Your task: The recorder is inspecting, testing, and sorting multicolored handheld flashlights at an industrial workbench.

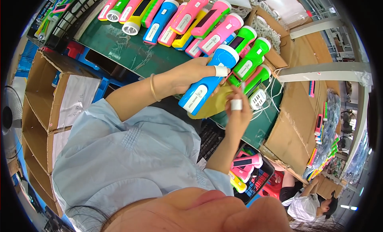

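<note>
Gripping one blue flashlight (209, 82): left hand (196, 74), closed firmly about the barrel, thumb across the upper side. Clock positions below are read from this flashlight.

Item, blue flashlight: held above the green worktable (107, 37), tilted, white-rimmed head toward 1 o'clock, tail toward 7; white oblong panel, printed, face up near the tail.

Item, left thumb: white wrap (221, 71). Left wrist: one gold-coloured bangle (153, 88).

Item, right hand (239, 110): between 4 and 5 o'clock, just beside the flashlight, fingers partly bent, one with a white band (236, 104). Fingertips blurred; cannot tell whether they grasp or touch anything.

Item, yellow sheet (217, 104): at 5 to 6 o'clock, partly beneath the flashlight and hands.

Item, lot of pink, yellow, green and blue flashlights (187, 22): lying close together, some overlapping, from 10 to 12 o'clock; green flashlights (251, 58) at 2 o'clock.

Item, white multi-socket block (258, 98), with cables: near 4 o'clock.

Item, cardboard box (275, 55) containing white cords (265, 34): between 1 and 2 o'clock.

Item, black basket (259, 188) with pink and yellow flashlights: 5 o'clock.

Item, cardboard shelf unit (40, 100): 9 o'clock, well apart.

Item, second person (303, 206), white top: near 5 o'clock, far beyond the basket.
</note>
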`<state>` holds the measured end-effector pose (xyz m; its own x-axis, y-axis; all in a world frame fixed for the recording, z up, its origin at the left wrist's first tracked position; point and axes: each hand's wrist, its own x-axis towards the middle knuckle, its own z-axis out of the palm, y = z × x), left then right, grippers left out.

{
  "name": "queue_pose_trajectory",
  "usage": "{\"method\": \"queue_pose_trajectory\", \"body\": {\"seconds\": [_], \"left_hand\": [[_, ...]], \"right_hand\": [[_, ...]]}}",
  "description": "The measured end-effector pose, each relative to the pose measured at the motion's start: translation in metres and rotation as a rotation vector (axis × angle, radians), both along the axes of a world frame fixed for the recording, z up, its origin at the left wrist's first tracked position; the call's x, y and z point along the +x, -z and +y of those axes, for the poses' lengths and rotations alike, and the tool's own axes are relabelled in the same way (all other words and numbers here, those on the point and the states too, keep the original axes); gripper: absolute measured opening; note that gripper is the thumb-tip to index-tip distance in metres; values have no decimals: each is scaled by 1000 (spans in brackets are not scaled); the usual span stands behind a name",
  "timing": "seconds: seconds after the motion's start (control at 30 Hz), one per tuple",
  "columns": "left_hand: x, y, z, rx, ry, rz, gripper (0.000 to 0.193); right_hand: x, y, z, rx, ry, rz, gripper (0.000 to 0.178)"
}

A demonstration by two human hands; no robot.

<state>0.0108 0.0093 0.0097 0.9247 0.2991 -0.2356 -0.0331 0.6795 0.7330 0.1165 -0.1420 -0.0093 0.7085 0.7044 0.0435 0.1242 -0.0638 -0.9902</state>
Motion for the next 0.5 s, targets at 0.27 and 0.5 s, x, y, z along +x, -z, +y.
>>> {"method": "queue_pose_trajectory", "body": {"seconds": [0.27, 0.5], "left_hand": [[11, -4, 0, -140, -50, 64, 20], [15, -21, 32, 824, -155, -18, 38]], "right_hand": [[-23, 38, -16, 16, 24, 106, 36], [9, 24, -11, 242, -87, 361, 23]]}}
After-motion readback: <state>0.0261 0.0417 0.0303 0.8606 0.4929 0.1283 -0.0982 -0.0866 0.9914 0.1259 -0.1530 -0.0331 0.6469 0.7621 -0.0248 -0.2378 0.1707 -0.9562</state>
